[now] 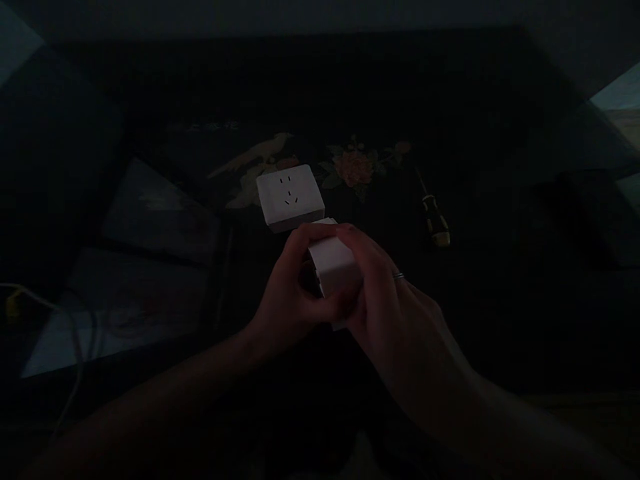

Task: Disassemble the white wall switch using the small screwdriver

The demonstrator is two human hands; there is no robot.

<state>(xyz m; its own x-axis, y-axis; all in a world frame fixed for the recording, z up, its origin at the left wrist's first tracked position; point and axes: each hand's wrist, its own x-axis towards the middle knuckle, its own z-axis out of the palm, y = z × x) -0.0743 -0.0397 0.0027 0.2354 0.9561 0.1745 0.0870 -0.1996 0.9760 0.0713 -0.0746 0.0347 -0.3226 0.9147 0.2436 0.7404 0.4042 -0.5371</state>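
Both hands are closed around a white boxy plastic piece (337,263), held just in front of a white wall socket. My left hand (295,287) grips its left side, with the thumb across the near face. From the right, my right hand (385,293) wraps over its top and side and wears a ring on one finger. Fingers cover much of the piece, and in the dim light its exact kind is unclear. The wall socket (291,197) lies face up on the dark table, its slots showing.
A screwdriver (437,220) with a dark and yellowish handle lies to the right, its shaft pointing away. The dark glossy tabletop (380,87) bears a bird-and-flower picture (354,167) and window reflections. A pale cable (75,333) runs along the left beside something yellow (13,305).
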